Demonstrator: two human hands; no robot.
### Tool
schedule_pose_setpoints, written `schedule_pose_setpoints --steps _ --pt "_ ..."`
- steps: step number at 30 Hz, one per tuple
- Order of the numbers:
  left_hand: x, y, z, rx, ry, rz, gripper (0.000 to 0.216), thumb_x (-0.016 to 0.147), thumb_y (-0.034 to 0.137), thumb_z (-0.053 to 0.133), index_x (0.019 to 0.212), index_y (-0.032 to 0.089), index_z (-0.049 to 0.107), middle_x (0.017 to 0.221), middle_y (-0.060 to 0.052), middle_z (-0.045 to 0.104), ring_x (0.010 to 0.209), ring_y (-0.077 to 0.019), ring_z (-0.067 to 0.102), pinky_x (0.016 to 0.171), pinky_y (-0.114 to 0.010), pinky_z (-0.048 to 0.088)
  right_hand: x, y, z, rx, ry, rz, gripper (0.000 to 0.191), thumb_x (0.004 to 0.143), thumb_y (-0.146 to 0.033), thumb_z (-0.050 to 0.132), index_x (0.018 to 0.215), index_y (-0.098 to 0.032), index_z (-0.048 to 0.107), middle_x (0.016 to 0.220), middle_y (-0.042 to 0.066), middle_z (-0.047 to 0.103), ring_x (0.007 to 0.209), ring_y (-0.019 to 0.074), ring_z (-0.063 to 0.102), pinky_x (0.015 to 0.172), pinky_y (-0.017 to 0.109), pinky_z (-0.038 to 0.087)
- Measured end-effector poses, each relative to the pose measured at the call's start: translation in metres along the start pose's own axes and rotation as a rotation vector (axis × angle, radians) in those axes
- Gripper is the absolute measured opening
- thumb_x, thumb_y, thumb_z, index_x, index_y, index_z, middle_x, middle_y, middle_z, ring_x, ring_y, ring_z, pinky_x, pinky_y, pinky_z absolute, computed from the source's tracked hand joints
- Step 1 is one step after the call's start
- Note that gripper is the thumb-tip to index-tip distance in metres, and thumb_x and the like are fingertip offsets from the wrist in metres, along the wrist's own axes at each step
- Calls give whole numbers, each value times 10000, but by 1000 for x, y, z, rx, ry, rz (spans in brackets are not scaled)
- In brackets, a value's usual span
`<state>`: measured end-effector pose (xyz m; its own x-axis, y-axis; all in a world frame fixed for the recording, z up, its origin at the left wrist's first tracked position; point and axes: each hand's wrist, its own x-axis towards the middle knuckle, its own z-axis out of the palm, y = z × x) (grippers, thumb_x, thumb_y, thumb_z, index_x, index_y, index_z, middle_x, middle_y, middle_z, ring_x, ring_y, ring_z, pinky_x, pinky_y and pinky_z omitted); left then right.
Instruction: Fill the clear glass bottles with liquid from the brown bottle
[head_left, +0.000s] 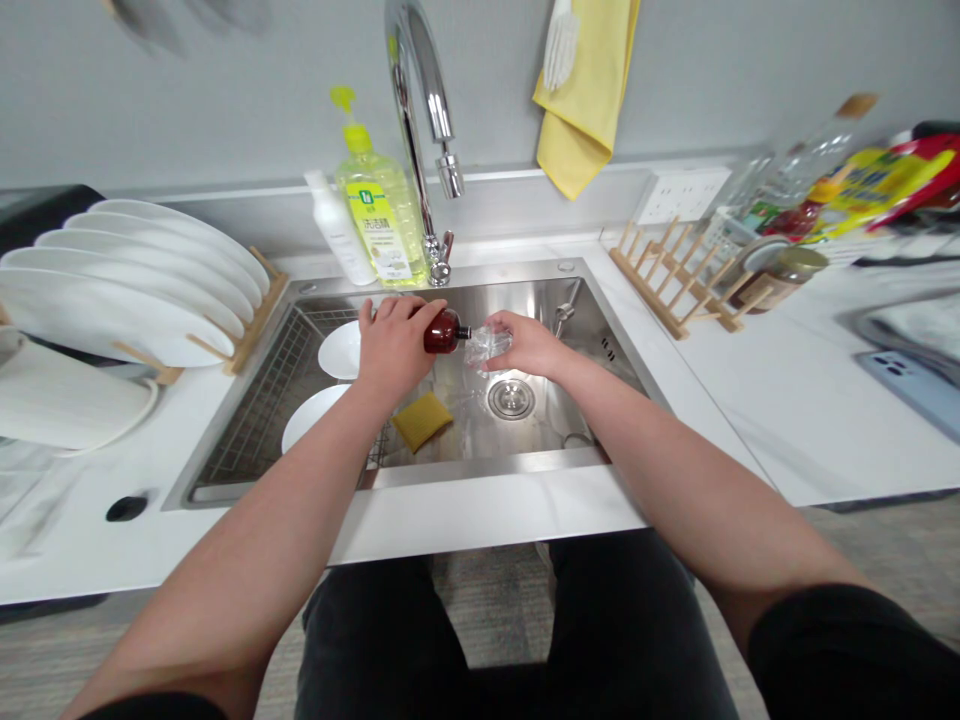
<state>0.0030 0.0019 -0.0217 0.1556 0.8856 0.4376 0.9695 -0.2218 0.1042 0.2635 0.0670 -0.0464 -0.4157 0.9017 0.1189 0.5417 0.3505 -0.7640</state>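
Over the steel sink [480,465] my left hand [391,345] is closed around a small dark red bottle [442,331], tipped on its side with the neck pointing right. My right hand [525,343] grips a clear glass [487,346] right at the bottle's mouth. Both hands hover above the drain [511,398]. A yellow sponge [421,420] lies on the sink floor below my left wrist.
Two white plates [341,350] sit on a wire rack in the sink's left half. Tap [420,120], yellow soap bottle [375,205] and a white bottle stand behind. A plate rack [127,290] is left; an empty wooden rack [675,280], jars and a phone [911,385] are right.
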Motion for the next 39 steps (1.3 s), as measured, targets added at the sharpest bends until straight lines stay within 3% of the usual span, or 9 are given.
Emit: schedule_pose_setpoints --steps 39 --pt "-1 -1 1 -4 32 14 624 1004 279 727 1624 337 697 1543 -146 727 1480 -444 594 1387 -716 226 2 4 2 7 5 -43 652 611 -303 1084 1177 -242 766 1198 44 826 1143 328 777 1030 441 591"
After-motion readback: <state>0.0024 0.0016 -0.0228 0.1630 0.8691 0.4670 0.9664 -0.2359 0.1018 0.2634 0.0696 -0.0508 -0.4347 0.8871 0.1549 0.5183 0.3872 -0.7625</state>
